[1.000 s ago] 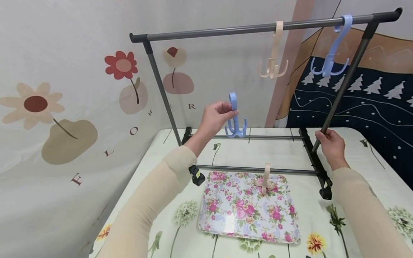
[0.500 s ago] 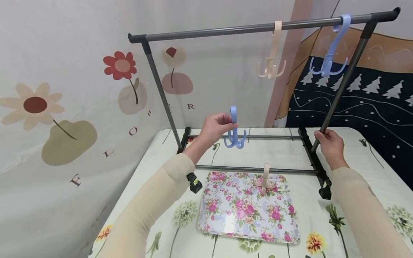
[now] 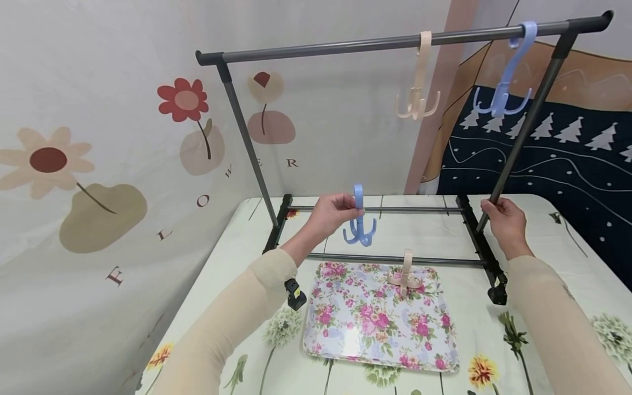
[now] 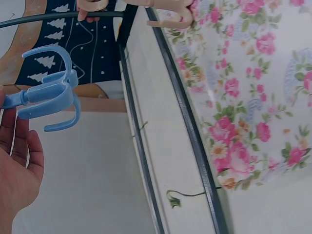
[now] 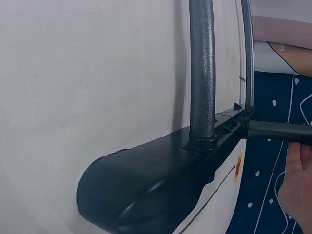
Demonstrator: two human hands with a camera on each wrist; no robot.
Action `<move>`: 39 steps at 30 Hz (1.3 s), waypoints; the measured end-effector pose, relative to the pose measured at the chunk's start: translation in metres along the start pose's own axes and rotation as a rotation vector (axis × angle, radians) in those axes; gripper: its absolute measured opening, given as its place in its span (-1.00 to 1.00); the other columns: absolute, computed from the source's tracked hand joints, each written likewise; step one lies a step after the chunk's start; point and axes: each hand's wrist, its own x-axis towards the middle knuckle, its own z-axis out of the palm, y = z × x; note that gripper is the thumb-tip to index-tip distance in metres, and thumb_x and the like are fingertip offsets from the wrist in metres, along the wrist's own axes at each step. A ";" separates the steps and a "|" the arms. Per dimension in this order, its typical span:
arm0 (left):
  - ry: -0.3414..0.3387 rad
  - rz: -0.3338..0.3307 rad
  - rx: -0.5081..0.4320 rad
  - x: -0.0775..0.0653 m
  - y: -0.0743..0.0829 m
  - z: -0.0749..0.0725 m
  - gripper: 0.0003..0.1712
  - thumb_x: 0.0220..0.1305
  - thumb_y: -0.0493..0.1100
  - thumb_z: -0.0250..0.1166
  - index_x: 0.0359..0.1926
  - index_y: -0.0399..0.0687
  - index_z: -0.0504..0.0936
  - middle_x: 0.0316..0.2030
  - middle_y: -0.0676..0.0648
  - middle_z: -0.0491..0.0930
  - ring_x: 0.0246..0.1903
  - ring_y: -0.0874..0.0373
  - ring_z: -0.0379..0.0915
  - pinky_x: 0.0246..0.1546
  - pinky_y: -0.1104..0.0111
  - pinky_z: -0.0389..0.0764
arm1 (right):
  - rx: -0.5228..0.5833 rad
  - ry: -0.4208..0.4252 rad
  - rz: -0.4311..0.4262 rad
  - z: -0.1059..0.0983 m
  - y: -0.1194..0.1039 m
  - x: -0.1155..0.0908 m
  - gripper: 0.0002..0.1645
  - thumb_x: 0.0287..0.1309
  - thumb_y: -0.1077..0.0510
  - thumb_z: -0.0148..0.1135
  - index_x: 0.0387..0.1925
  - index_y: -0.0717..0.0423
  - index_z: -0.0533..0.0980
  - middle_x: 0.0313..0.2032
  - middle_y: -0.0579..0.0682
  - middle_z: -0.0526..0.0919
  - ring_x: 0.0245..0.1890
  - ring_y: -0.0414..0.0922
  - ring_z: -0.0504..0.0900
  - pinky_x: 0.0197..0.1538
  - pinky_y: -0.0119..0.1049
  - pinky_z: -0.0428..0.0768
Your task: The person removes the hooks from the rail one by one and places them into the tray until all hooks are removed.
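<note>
My left hand pinches the stem of a blue multi-prong hook between thumb and fingers, in front of the rack's lower rails. In the left wrist view the prongs of that blue hook point away from the palm. My right hand grips the rack's right upright near its foot. On the top bar hang a beige hook and another blue hook, the blue one close to the right end. A further beige hook lies on a floral tray.
The dark metal rack stands on a table with a flower-print cloth. Its black feet and lower rails run behind the tray. A printed curtain hangs at the left and back, a navy tree-print cloth at the right.
My left hand has lowered the blue hook from below the top bar to about the lower rails. My right hand keeps its grip on the upright.
</note>
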 end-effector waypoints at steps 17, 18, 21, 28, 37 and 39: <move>-0.078 -0.058 0.081 -0.017 -0.033 0.017 -0.89 0.26 -0.16 0.42 -0.24 -0.09 0.71 -0.30 0.01 0.67 -0.20 0.15 0.57 -0.11 0.28 0.55 | 0.016 0.014 0.013 0.002 -0.007 -0.008 -0.59 0.33 -0.30 0.12 -0.06 -0.12 0.51 -0.15 -0.38 0.63 -0.06 -0.33 0.45 0.28 -0.01 0.29; -0.087 -0.062 0.080 -0.017 -0.034 0.018 -0.88 0.26 -0.16 0.42 -0.24 -0.09 0.71 -0.30 0.01 0.67 -0.21 0.15 0.57 -0.12 0.28 0.55 | 0.014 0.015 0.016 0.002 -0.006 -0.006 -0.58 0.32 -0.30 0.13 -0.05 -0.12 0.51 -0.15 -0.38 0.64 -0.06 -0.33 0.45 0.28 -0.02 0.29; -0.106 -0.066 0.084 -0.019 -0.037 0.021 -0.88 0.26 -0.15 0.41 -0.23 -0.10 0.71 -0.30 0.01 0.67 -0.21 0.16 0.57 -0.13 0.30 0.56 | 0.011 0.017 0.008 0.002 0.009 0.007 -0.52 0.28 -0.35 0.14 -0.03 -0.12 0.52 -0.12 -0.35 0.65 -0.04 -0.30 0.46 0.28 -0.01 0.29; -0.134 -0.081 0.084 -0.023 -0.044 0.024 -0.89 0.26 -0.16 0.42 -0.25 -0.09 0.71 -0.32 -0.01 0.65 -0.23 0.15 0.56 -0.08 0.12 0.58 | 0.001 0.005 -0.040 0.001 0.037 0.029 -0.51 0.20 -0.46 0.11 -0.06 -0.29 0.51 -0.14 -0.42 0.61 -0.06 -0.37 0.44 0.27 -0.05 0.29; -0.159 -0.099 0.110 -0.029 -0.056 0.030 -0.92 0.25 -0.19 0.42 -0.27 -0.10 0.71 -0.33 0.00 0.64 -0.23 0.16 0.55 -0.14 0.27 0.59 | -0.025 -0.017 0.010 0.001 -0.011 -0.009 -0.68 0.37 -0.29 0.05 -0.11 -0.20 0.46 -0.19 -0.35 0.55 -0.02 -0.27 0.42 0.31 0.04 0.28; -0.164 -0.103 0.116 -0.030 -0.059 0.031 -0.93 0.26 -0.18 0.41 -0.27 -0.08 0.71 -0.32 0.01 0.64 -0.22 0.16 0.55 -0.14 0.29 0.58 | -0.030 -0.018 0.010 0.001 -0.012 -0.010 -0.67 0.38 -0.28 0.04 -0.09 -0.19 0.46 -0.17 -0.32 0.56 -0.01 -0.28 0.43 0.32 0.03 0.28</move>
